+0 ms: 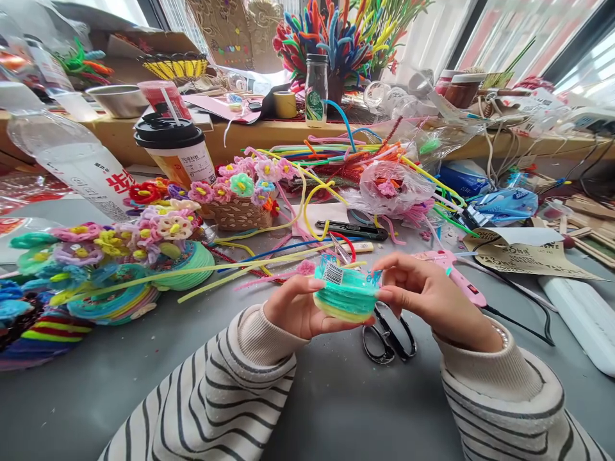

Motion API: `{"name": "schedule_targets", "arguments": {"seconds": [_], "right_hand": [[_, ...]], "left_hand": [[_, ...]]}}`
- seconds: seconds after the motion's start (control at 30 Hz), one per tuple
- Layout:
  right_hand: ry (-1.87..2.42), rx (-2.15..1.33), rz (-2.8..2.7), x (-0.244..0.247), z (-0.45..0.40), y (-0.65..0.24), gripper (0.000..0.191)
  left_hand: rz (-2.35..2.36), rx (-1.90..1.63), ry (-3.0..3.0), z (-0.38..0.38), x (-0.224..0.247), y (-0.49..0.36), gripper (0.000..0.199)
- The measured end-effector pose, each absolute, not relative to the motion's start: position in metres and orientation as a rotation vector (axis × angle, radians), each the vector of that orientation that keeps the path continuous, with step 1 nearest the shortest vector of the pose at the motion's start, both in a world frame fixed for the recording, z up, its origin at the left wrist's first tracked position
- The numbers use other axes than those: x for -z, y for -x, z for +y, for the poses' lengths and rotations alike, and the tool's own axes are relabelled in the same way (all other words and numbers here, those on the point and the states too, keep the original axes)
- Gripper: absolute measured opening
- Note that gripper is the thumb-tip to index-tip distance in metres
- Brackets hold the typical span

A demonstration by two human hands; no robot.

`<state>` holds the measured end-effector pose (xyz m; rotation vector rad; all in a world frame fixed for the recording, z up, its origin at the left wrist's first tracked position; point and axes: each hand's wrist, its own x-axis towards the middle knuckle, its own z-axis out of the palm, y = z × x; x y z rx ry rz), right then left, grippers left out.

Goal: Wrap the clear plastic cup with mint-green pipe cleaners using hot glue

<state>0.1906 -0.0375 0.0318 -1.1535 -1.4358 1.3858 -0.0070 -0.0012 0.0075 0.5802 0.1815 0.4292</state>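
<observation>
One left hand (291, 310), one right hand (425, 294) and one turquoise-and-yellow cup (343, 296) were there, with one pair of scissors (390, 339), one glue gun (466, 288), one black knife (355, 230), one black-lidded cup (187, 153) and one woven basket (237, 215). Flowers (175, 226) were too many to count.

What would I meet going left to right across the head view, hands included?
Clear plastic bottle → black-lidded paper cup → woven basket → left hand → teal-and-yellow coiled piece → right hand → white flat object.
</observation>
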Motion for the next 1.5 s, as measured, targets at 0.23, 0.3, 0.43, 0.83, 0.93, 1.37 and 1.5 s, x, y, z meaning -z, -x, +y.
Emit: {"name": "schedule_targets", "arguments": {"seconds": [0.23,0.3,0.43,0.83,0.93,1.37,1.5], "right_hand": [[1.173,-1.406,-1.344,-0.032,-0.038,-0.188,0.025],[1.168,-1.361,-1.325,-0.031,-0.039,-0.186,0.025],[1.174,-1.262,-1.303,-0.026,-0.041,-0.18,0.025],[1.262,-1.085,-1.324,-0.016,-0.047,-0.161,0.027],[1.258,-1.071,-1.348,-0.016,-0.049,-0.158,0.025],[1.228,-1.067,-1.389,-0.018,-0.05,-0.151,0.023],[1.19,-1.036,-1.452,-0.02,-0.047,-0.147,0.02]], "left_hand": [[0.204,-0.412,-0.582,0.001,-0.008,0.008,0.042],[0.196,-0.423,-0.6,0.001,-0.006,0.008,0.043],[0.264,-0.518,-0.712,-0.001,-0.002,0.005,0.038],[0.63,-0.809,-0.924,-0.013,-0.011,-0.009,0.058],[0.658,-0.837,-0.966,-0.012,-0.009,-0.01,0.061],[0.631,-1.125,-1.148,-0.015,-0.011,-0.009,0.069],[0.693,-1.149,-1.186,-0.015,-0.015,-0.007,0.064]]}}
